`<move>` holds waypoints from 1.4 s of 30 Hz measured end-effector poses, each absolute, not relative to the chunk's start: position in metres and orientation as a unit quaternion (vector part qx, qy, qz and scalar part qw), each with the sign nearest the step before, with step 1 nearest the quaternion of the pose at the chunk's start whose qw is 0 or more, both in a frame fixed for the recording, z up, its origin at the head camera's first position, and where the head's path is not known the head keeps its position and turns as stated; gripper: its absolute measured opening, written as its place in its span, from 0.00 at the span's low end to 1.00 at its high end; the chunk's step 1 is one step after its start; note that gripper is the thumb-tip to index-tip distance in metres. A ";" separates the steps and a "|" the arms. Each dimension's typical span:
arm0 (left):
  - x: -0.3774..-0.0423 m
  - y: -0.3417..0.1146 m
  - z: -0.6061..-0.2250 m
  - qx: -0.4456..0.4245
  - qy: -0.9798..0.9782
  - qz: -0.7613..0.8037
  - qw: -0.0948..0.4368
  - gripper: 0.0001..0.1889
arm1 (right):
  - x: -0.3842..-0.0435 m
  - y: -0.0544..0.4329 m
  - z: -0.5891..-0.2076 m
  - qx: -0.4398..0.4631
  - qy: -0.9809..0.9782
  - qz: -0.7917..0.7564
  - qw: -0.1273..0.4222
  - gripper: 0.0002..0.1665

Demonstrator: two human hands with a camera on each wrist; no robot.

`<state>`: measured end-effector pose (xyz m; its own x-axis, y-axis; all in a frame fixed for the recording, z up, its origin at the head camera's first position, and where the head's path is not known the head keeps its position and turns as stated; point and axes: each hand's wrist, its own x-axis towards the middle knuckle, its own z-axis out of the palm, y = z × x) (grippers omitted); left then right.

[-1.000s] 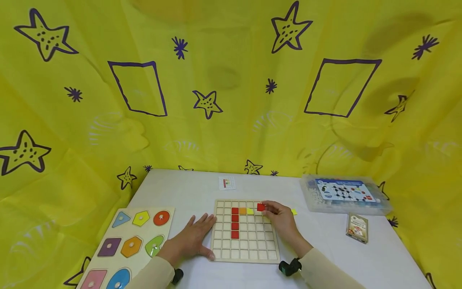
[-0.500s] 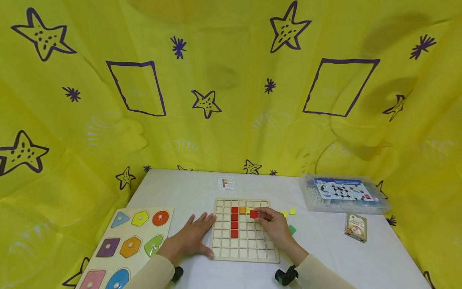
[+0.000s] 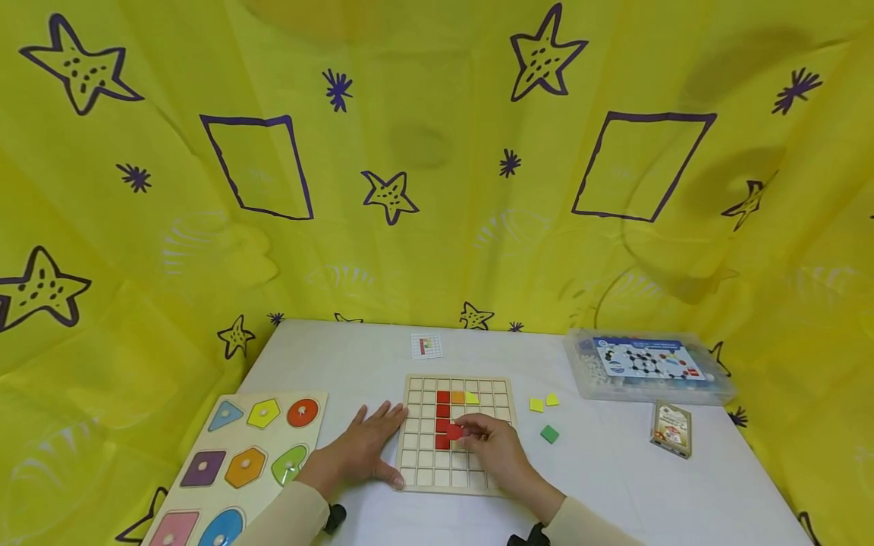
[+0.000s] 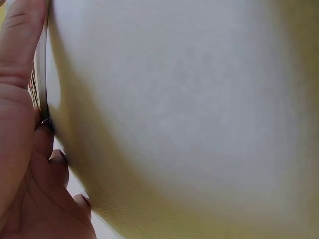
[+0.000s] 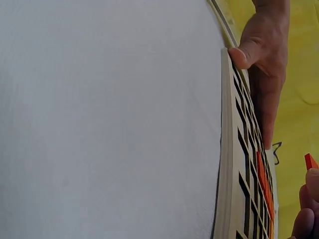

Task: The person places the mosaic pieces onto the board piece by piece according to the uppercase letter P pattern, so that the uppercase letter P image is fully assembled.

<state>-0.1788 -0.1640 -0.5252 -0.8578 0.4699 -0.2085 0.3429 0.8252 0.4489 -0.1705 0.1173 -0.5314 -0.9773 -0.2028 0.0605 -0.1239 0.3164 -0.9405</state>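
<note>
My right hand (image 3: 497,453) pinches a small red tile (image 3: 454,432) between thumb and fingertips, over the middle of the wooden grid board (image 3: 442,478). In the right wrist view this red tile (image 5: 310,161) shows above the board's surface. Several red tiles (image 3: 443,410) form a column in the board, just left of the held one. An orange tile (image 3: 458,397) and a yellow tile (image 3: 472,398) continue rightwards from the column's top. My left hand (image 3: 360,449) lies with straight, spread fingers against the board's left edge; the left wrist view shows that hand (image 4: 20,144) partly.
Two yellow pieces (image 3: 536,405) and a green tile (image 3: 549,434) lie right of the board. A pattern card (image 3: 426,346) lies behind it. At left is a shape puzzle (image 3: 232,455); at right, a clear plastic case (image 3: 649,368) and a small card box (image 3: 672,429).
My right hand has carried the red tile leftwards and nearer, from the board's upper right to beside the red column. The green tile has come into full view. My left hand has stayed put.
</note>
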 end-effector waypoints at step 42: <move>-0.180 -0.165 -0.530 0.218 0.944 0.195 0.150 0.68 | -0.152 0.101 -0.544 -0.187 0.892 -0.412 0.002 0.12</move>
<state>-0.1802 -0.1645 -0.5300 -0.8599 0.4707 -0.1977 0.3537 0.8285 0.4341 -0.1521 0.1008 -0.5445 -0.9299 -0.3357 0.1501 -0.3318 0.5899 -0.7361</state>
